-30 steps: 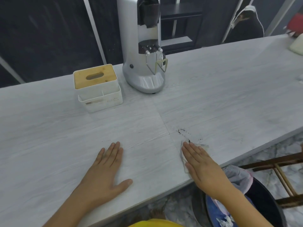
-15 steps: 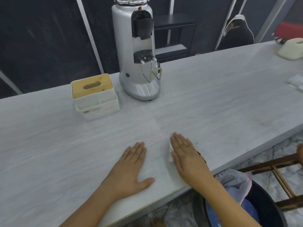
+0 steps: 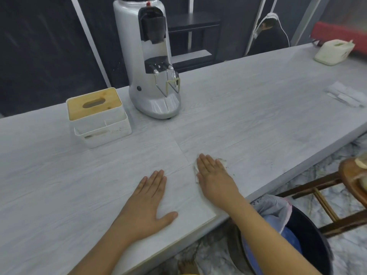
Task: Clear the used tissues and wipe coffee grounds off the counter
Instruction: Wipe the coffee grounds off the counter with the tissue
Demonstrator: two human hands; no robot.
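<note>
The right hand [image 3: 215, 175] is lying palm-down on a crumpled white tissue [image 3: 222, 161], pressing it flat against the pale grey wood-grain bench [image 3: 248, 120]. Its fingers [image 3: 206, 162] are stretched out straight and held together, not curled around the tissue; only the edges of the tissue are showing, at the fingertips and along the thumb side of the hand. A few dark specks of coffee grounds [image 3: 234, 174] are lying on the bench just right of this hand, and one more is sitting farther right, nearer the front edge.

The left hand [image 3: 150, 201] is resting flat on the bench beside it, empty, with its 4 fingers together and the thumb spread out toward the right. The 2 hands are near each other but not touching.

Behind the hands, a tall silver coffee grinder with a black spout [image 3: 151, 62] is standing upright at the back of the bench. Just left of it is a white plastic tissue box with a slotted wooden lid [image 3: 96, 112]. A cream-coloured pack [image 3: 333, 51] is sitting at the far right end, and some pale folded items [image 3: 345, 96] are lying nearer the right edge; what they are cannot be told.

Below the front edge, under the right forearm, a black round bin lined with a pale bag [image 3: 305, 235] is standing on the marbled floor, next to a brown wooden stool [image 3: 325, 197].
</note>
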